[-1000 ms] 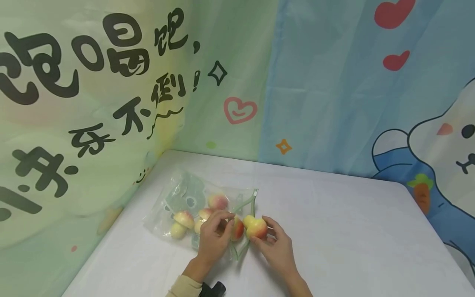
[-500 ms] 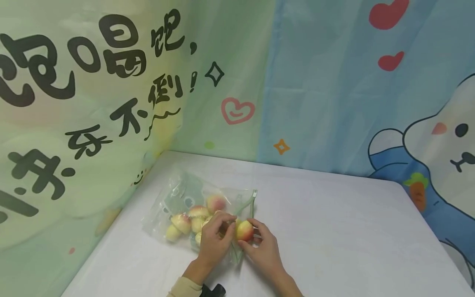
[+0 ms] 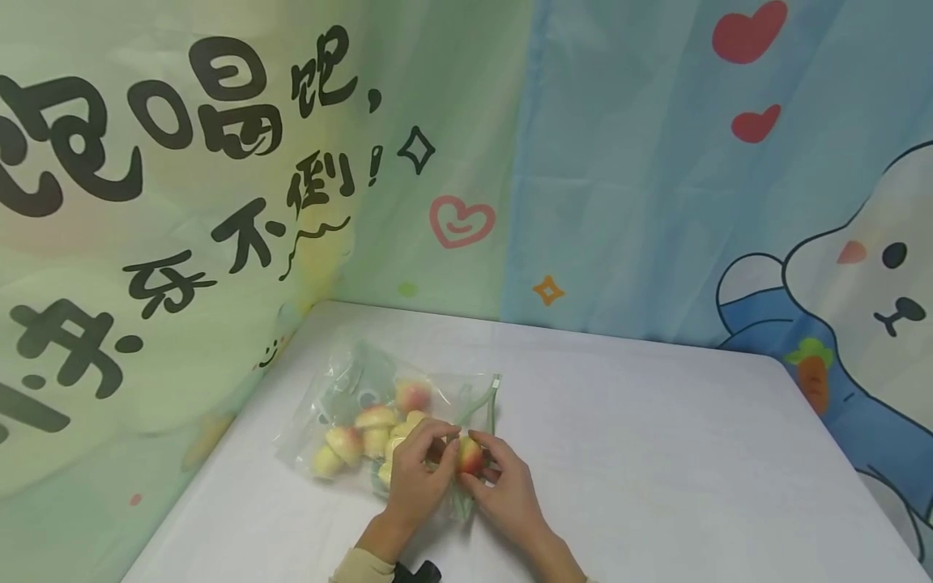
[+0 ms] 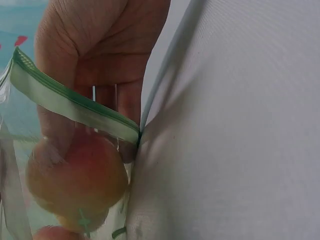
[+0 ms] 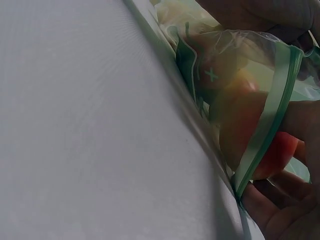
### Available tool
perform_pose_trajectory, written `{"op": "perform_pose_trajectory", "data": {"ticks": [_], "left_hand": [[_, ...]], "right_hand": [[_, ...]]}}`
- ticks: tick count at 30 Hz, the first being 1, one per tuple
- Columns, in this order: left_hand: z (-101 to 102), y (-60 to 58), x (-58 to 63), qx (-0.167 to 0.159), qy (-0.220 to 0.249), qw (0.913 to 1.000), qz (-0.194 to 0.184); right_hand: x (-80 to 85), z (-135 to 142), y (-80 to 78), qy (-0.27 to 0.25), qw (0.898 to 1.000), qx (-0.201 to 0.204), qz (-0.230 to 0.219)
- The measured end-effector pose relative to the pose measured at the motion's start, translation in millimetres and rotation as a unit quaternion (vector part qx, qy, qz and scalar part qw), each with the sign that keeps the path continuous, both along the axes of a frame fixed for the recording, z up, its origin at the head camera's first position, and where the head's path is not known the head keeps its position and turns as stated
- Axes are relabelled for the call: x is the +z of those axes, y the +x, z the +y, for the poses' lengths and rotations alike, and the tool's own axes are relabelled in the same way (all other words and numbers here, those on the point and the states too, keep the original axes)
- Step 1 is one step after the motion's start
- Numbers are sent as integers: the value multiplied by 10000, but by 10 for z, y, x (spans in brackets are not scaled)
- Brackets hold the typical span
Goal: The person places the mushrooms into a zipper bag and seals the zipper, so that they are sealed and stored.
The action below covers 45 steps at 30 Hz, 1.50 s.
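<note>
A clear zip bag (image 3: 357,376) with green print lies on the table, its mouth facing right. In it are several toy mushrooms (image 3: 375,433), yellow with red-blushed caps. My left hand (image 3: 419,474) pinches the bag near its mouth, thumb and forefinger together. My right hand (image 3: 510,494) holds another toy mushroom (image 3: 470,456) by its cap. In the left wrist view this mushroom (image 4: 80,175) shows through the plastic, inside the green zip strip (image 4: 75,107). The right wrist view shows the zip strip (image 5: 267,120) crossing in front of the cap (image 5: 275,157).
A white cloth covers the table (image 3: 619,437), which extends well to the right of the hands. Printed curtains (image 3: 612,162) stand along the back and left edges. A black object (image 3: 418,572) sits by the left wrist.
My right hand has moved left, carrying the toy mushroom from just outside the bag's mouth to inside it. The mushrooms in the bag have shifted left. My left hand stays at the mouth.
</note>
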<state>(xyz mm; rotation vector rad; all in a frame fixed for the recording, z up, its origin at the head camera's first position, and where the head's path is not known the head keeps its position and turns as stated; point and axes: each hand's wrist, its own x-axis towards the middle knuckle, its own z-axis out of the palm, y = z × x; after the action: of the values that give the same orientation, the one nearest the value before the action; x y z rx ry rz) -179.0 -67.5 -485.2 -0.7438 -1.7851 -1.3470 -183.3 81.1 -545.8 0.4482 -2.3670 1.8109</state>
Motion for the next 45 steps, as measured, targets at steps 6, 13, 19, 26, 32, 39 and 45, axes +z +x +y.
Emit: {"op": "perform_pose_trajectory", "data": {"ticks": [6, 13, 19, 26, 32, 39, 45], "left_hand": [[-2, 4, 8, -117, 14, 9998, -163], [-13, -102, -220, 27, -256, 9993, -258], [-48, -167, -401, 399, -551, 9972, -319], [-52, -143, -370, 580, -968, 9934, -196], [-49, -118, -372, 871, -1330, 9864, -405], [40, -53, -221, 1036, -2188, 9610, -1338], [53, -20, -69, 800, -2607, 9280, -2539]], "right_hand": [[-13, -16, 2, -28, 9986, 515, 84], [-28, 36, 11, 160, 9980, 437, 420], [-9, 186, -65, 105, 9965, -814, 151], [33, 342, -318, 513, 9865, -1550, -148], [131, 316, -677, 413, 9831, -1371, -1136], [169, 260, -1015, 64, 9751, -1452, -1673], [213, 239, -1212, 77, 9708, -1572, -1808]]}}
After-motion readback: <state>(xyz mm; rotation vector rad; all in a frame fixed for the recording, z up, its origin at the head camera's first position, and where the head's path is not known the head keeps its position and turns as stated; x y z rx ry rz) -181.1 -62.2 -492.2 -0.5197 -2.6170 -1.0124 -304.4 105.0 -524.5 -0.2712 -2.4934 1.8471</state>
